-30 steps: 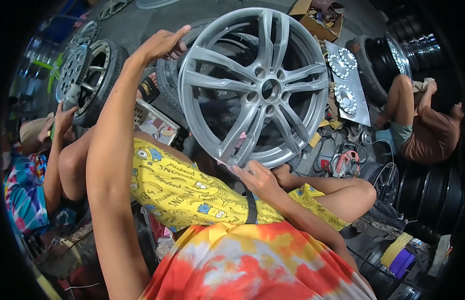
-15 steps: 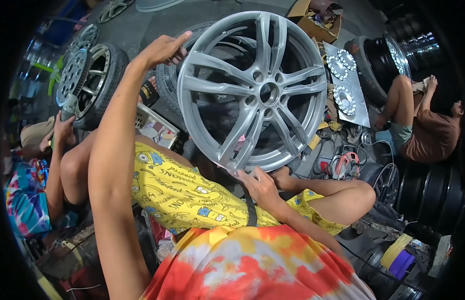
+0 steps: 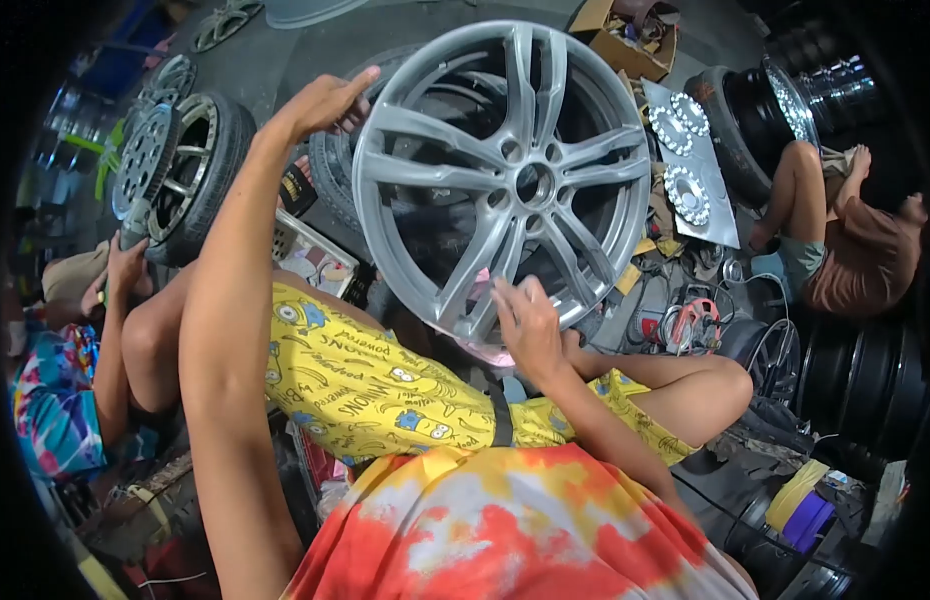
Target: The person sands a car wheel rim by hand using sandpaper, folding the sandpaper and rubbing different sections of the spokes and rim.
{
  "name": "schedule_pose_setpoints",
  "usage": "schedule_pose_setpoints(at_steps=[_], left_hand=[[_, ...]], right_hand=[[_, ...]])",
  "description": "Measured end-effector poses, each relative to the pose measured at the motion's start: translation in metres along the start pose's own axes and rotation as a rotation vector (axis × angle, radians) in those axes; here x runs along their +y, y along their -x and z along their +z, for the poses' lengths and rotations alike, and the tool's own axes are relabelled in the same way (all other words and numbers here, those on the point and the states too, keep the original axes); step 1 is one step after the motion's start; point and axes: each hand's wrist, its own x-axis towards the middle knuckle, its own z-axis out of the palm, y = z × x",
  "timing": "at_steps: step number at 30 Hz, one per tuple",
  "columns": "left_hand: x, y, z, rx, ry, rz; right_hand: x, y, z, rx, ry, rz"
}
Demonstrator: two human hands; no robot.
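Note:
A large silver alloy wheel (image 3: 533,185) stands tilted in front of me, its spoked face toward me. At its upper left edge, my left hand (image 3: 333,102) has one digit stretched along the rim and the others curled by it. My right hand (image 3: 530,325) is closed in front of the lower spokes, fingers bent and slightly blurred; anything between the fingertips is too small to make out. Pink cloth (image 3: 488,354) shows under the wheel's lower edge, by my yellow printed shorts (image 3: 385,375).
At left, another person's hand (image 3: 125,265) holds a tool by a wheel with a tyre (image 3: 220,165). A seated person (image 3: 865,255) is at right. Around are a cardboard box (image 3: 625,45), a metal sheet with round parts (image 3: 720,190), a red power tool (image 3: 697,325) and a basket (image 3: 325,245).
My right hand has risen from the wheel's bottom edge to in front of its lower spokes, uncovering pink cloth. The wheel has shifted slightly left in view. My left hand stays at the upper left edge.

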Motion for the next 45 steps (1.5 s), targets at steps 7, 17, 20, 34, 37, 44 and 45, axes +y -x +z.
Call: schedule_pose_setpoints(at_steps=[7, 17, 20, 34, 37, 44, 45], left_hand=[[-0.004, -0.002, 0.001, -0.011, 0.12, -0.017], [-0.006, 0.004, -0.005, -0.006, 0.085, -0.019], [-0.004, 0.001, -0.004, 0.006, 0.096, -0.017], [0.004, 0.003, -0.001, 0.003, 0.102, 0.011], [0.001, 0.007, 0.002, -0.012, 0.117, -0.008], [-0.003, 0.01, -0.001, -0.003, 0.141, -0.031], [-0.006, 0.009, 0.001, -0.005, 0.139, -0.041]], right_hand=[[-0.005, -0.006, -0.001, -0.025, 0.065, 0.017], [-0.021, 0.012, 0.01, 0.061, 0.007, 0.23], [-0.017, 0.01, 0.008, 0.045, 0.004, 0.28], [-0.014, 0.013, 0.006, 0.028, -0.066, 0.279], [-0.006, 0.005, 0.007, 0.025, 0.019, 0.153], [0.005, 0.008, -0.002, 0.001, 0.033, 0.027], [0.003, -0.001, -0.004, -0.01, 0.049, 0.025]])
